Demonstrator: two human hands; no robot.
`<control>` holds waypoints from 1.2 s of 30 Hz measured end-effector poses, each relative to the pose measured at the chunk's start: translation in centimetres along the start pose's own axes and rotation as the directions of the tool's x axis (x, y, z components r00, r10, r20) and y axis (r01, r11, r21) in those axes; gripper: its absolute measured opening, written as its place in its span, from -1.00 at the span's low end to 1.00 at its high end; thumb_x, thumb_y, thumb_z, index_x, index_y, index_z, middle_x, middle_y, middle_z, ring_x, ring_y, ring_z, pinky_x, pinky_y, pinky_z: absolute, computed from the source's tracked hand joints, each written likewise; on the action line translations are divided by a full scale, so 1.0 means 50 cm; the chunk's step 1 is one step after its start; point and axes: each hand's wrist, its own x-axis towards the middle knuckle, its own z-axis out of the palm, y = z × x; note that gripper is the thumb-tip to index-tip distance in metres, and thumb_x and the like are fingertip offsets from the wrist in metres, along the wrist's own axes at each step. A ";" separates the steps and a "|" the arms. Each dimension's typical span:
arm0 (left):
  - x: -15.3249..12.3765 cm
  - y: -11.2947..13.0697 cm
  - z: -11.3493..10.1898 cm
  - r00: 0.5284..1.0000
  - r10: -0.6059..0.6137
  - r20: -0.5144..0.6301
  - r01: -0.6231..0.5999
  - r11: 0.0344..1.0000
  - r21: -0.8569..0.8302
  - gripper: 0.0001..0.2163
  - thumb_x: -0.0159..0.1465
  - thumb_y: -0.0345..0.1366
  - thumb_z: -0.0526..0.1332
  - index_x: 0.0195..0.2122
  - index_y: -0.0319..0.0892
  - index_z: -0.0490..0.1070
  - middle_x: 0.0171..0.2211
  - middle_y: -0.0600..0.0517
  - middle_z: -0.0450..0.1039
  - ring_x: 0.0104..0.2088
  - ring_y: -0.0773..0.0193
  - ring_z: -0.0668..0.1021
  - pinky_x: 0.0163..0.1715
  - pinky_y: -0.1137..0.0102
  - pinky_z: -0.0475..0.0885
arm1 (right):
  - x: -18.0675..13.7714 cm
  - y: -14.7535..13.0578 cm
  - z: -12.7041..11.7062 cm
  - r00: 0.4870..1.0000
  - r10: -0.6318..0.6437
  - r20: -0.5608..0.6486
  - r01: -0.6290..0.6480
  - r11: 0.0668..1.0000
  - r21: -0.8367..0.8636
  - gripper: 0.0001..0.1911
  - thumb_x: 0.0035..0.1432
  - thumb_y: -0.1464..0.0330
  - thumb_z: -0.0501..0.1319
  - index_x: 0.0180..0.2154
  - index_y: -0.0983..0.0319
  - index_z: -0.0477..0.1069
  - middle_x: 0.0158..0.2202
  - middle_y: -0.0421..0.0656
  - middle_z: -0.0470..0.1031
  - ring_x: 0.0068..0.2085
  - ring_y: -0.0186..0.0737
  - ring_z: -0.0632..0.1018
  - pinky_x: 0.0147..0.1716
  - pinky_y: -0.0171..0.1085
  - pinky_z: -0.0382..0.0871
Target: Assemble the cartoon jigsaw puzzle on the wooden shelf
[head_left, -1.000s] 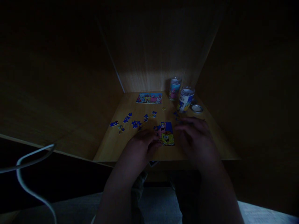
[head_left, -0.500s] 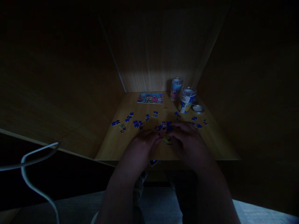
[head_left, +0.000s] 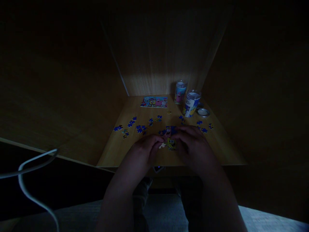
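Under both hands, half-hidden puzzle patch, dim.

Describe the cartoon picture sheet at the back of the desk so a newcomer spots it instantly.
On the wooden desk, look to the far edge against the back wall, left of the two printed cans. The cartoon picture sheet lies flat there: a wide, whole rectangle, unlike the scattered blue jigsaw pieces and the small part-built puzzle near the front edge.
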 end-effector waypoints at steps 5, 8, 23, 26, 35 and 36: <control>0.009 0.013 0.009 0.997 -0.053 -0.050 0.045 0.988 -0.146 -0.84 0.53 -0.42 0.22 0.02 -0.04 0.54 -0.05 0.05 0.72 -0.06 0.22 0.73 0.06 0.29 0.64 | -0.001 -0.003 -0.005 0.998 -0.057 0.012 0.057 0.998 0.028 -0.76 0.40 0.44 0.31 0.01 0.04 0.64 0.17 -0.10 0.63 0.22 0.03 0.58 0.24 0.12 0.48; 0.013 0.024 0.020 0.995 -0.061 -0.076 0.044 0.978 -0.204 -0.83 0.53 -0.42 0.22 0.04 -0.04 0.54 -0.04 0.05 0.71 -0.04 0.24 0.72 0.06 0.32 0.62 | -0.001 -0.004 -0.006 0.996 -0.092 -0.001 0.092 0.995 0.045 -0.85 0.43 0.28 0.37 0.00 0.05 0.62 0.18 -0.08 0.63 0.21 0.02 0.58 0.23 0.11 0.49; 0.019 0.032 0.060 0.987 0.054 -0.154 -0.057 0.998 -0.017 -0.82 0.48 -0.53 0.21 -0.07 -0.07 0.48 -0.14 0.04 0.63 -0.13 0.20 0.67 -0.09 0.30 0.55 | 0.000 -0.004 -0.006 0.997 -0.073 0.027 0.067 0.983 0.168 -0.82 0.47 0.39 0.30 0.03 0.05 0.59 0.05 -0.14 0.68 0.08 -0.10 0.64 0.11 -0.04 0.56; 0.019 0.035 0.064 0.984 0.076 -0.160 -0.072 0.997 0.029 -0.80 0.50 -0.53 0.19 -0.03 -0.07 0.47 -0.09 0.01 0.60 -0.07 0.17 0.65 -0.05 0.27 0.55 | 0.000 -0.004 -0.004 0.997 -0.061 0.048 0.052 0.984 0.172 -0.81 0.47 0.40 0.29 0.04 0.06 0.58 0.03 -0.14 0.68 0.07 -0.09 0.64 0.11 -0.04 0.56; 0.020 0.041 0.067 0.974 0.146 -0.171 -0.138 0.989 0.058 -0.77 0.48 -0.57 0.18 -0.01 -0.09 0.47 -0.06 -0.02 0.57 -0.02 0.16 0.62 0.02 0.26 0.54 | 0.004 -0.016 -0.015 0.991 -0.042 0.130 0.020 0.985 0.170 -0.87 0.49 0.40 0.23 0.00 0.10 0.51 -0.01 -0.11 0.65 0.06 -0.03 0.60 0.12 0.02 0.49; 0.019 0.041 0.067 0.973 0.149 -0.177 -0.141 0.988 0.059 -0.78 0.49 -0.56 0.18 -0.03 -0.09 0.47 -0.07 -0.02 0.57 -0.03 0.16 0.62 0.01 0.26 0.54 | 0.004 -0.017 -0.017 0.991 -0.038 0.127 0.014 0.983 0.184 -0.87 0.49 0.40 0.23 -0.01 0.10 0.50 -0.01 -0.12 0.64 0.06 -0.04 0.60 0.12 0.01 0.48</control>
